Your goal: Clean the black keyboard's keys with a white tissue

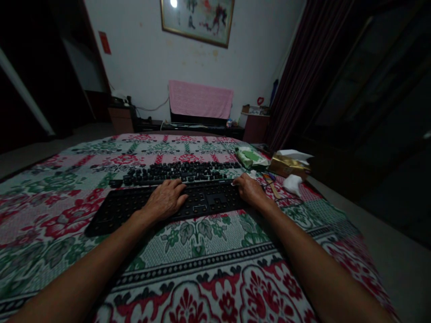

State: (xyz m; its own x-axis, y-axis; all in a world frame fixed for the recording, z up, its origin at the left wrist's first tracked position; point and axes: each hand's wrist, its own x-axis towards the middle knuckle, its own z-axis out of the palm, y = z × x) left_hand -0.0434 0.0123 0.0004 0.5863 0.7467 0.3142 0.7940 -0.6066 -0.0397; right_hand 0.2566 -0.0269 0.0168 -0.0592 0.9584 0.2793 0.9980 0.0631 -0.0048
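Observation:
A black keyboard frame with its keycaps off lies on a flowered red and green cloth. Behind it sits a row of loose black keycaps. My left hand rests palm down on the middle of the frame, fingers curled over its far edge. My right hand sits at the frame's right end with its fingers bent together around something small and pale that I cannot make out.
To the right lie a green packet, a gold tissue box, a crumpled white tissue and thin cables. A pink cloth covers a screen at the far wall. Dark curtains hang on the right.

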